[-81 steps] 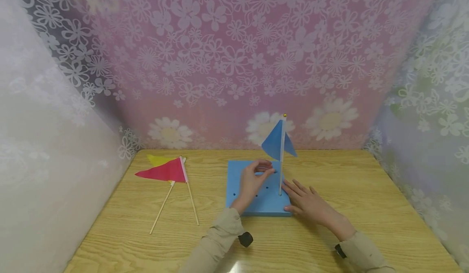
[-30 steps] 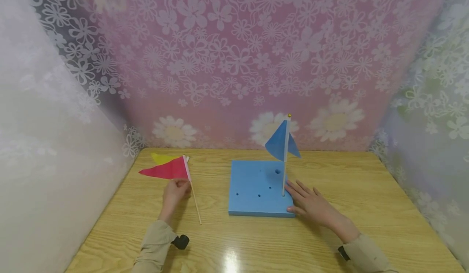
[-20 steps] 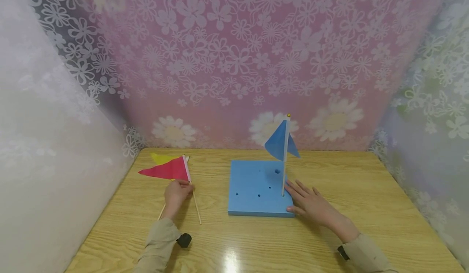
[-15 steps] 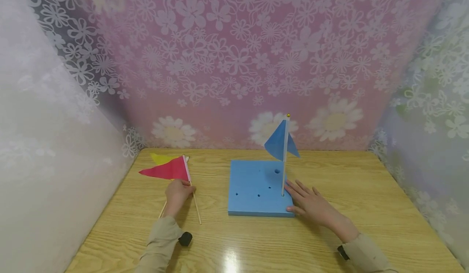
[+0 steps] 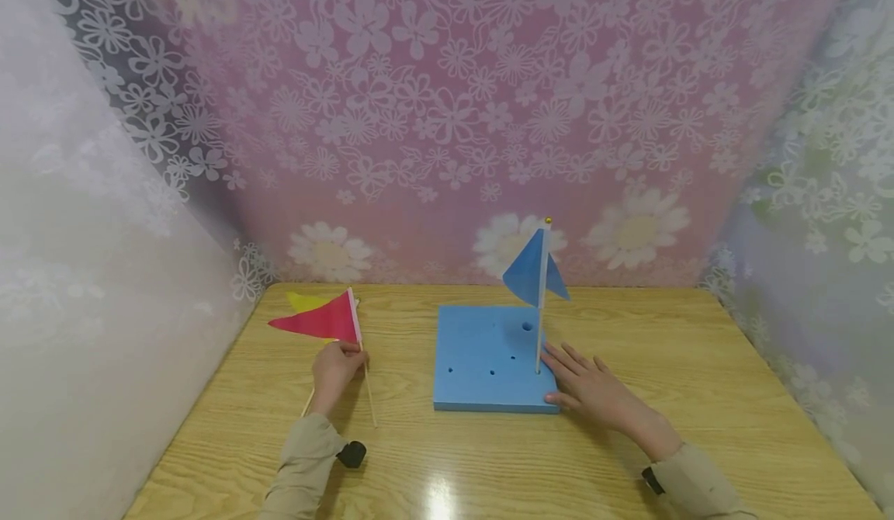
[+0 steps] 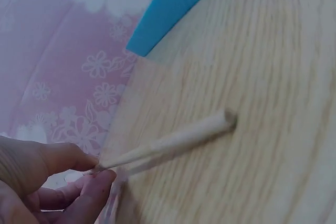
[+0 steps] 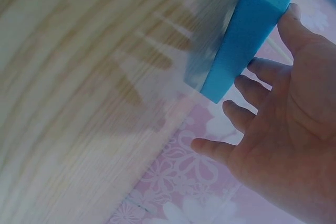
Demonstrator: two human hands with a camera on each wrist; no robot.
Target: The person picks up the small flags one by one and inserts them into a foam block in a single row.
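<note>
OK, L hand [image 5: 336, 371] pinches red flag [image 5: 324, 321]; R hand [image 5: 594, 392], spread, touches block [image 5: 469, 343].

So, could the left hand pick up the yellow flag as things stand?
Probably not without letting go first: the left hand pinches the red flag by its stick, and in the head view that flag hides part of the yellow flag.

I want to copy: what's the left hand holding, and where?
The left hand pinches the red flag by its stick, just below the cloth.
</note>
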